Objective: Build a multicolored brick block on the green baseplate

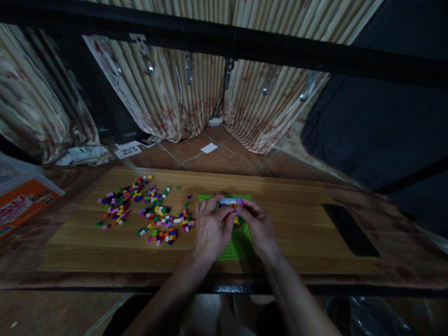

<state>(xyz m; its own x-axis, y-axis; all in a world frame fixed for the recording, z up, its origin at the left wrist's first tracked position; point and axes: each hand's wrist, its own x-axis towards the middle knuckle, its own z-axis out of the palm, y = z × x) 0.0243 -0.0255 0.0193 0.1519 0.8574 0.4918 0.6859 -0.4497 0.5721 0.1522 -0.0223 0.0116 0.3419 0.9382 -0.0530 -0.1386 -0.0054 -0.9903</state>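
Observation:
Both my hands meet over a green studded baseplate (236,249) on the wooden board. Between them is a small build of toy bricks (231,201), with light blue and purple along its top and orange and yellow lower down. My left hand (212,228) grips the build's left side, thumb and fingers bent in. From the right, my right hand (258,226) pinches it with thumb and fingertips. The fingers hide much of the build, and whether it touches the baseplate I cannot tell. Loose coloured bricks (159,210) lie scattered left of my left hand.
A dark flat slab (350,229) lies at the right end of the wooden board (294,210). At the far left stands a clear container with an orange label (28,203). A dark metal bar (210,30) crosses above, before striped curtains (168,93). White paper (209,148) lies on the tiles.

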